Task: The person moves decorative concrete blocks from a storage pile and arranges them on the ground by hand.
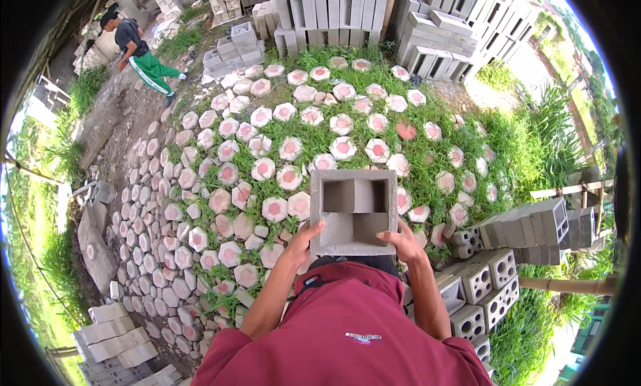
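A gray hollow block (354,212) sits between a person's two hands, just below the middle of the frame.
From left to center, the uneven paving stones (274,209) and the grass (521,146) among them could catch a foot and jolt the block loose; at right, a careless swing could knock the stacked blocks (511,232). The left hand (304,242) is partly curled, thumb against the block's left wall; the right hand (404,242) grips the right side, thumb over the lower right rim. The other fingers are mostly hidden, so their spread cannot be told; a weak hold there could let it slip.
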### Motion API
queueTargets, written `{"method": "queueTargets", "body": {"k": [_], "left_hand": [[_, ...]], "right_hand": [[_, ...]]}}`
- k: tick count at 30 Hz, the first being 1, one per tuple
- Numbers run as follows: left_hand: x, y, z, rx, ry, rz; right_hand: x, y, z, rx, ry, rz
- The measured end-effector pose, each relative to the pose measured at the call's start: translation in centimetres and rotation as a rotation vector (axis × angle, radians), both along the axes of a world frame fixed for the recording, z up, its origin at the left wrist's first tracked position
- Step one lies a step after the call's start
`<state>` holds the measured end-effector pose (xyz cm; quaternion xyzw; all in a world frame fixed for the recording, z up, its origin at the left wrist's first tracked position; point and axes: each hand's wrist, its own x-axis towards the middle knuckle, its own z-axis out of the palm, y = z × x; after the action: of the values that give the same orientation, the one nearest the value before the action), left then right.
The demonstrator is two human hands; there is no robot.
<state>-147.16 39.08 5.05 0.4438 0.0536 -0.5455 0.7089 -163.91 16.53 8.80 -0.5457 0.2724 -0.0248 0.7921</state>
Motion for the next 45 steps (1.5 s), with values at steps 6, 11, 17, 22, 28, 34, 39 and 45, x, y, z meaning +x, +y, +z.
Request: {"method": "queueTargets", "body": {"k": [6,11,17,22,28,34,39,45], "left_hand": [[5.5,-3.6,0.3,-0.010,-0.217,0.108],[11.0,-8.2,0.4,0.014,-0.232,0.184],[16.1,-12.7,1.7,-0.021,-0.194,0.397],[21.2,-14.3,1.5,0.042,-0.221,0.466],[29.7,-16.0,-0.5,0.077,-0.332,0.421],[43.5,-15.2,-3.7,0.061,-0.246,0.510],[55.5,-13.9,-2.4,0.085,-0.251,0.582],[66.7,-12.0,-1.1,0.146,-0.209,0.617]], "right_hand": [[9.2,-6.7,-2.0,0.068,0.044,0.138],[17.9,-13.5,-4.2,0.068,0.004,0.288],[27.6,-18.1,-0.1,0.043,0.072,0.404],[35.1,-20.6,-1.4,0.034,0.063,0.502],[45.7,-22.3,-2.7,0.029,0.081,0.554],[60.5,-21.2,-3.2,-0.037,0.119,0.585],[72.8,-19.6,-3.8,0.053,0.129,0.578],[84.7,-17.4,-1.7,0.067,0.090,0.590]]}}
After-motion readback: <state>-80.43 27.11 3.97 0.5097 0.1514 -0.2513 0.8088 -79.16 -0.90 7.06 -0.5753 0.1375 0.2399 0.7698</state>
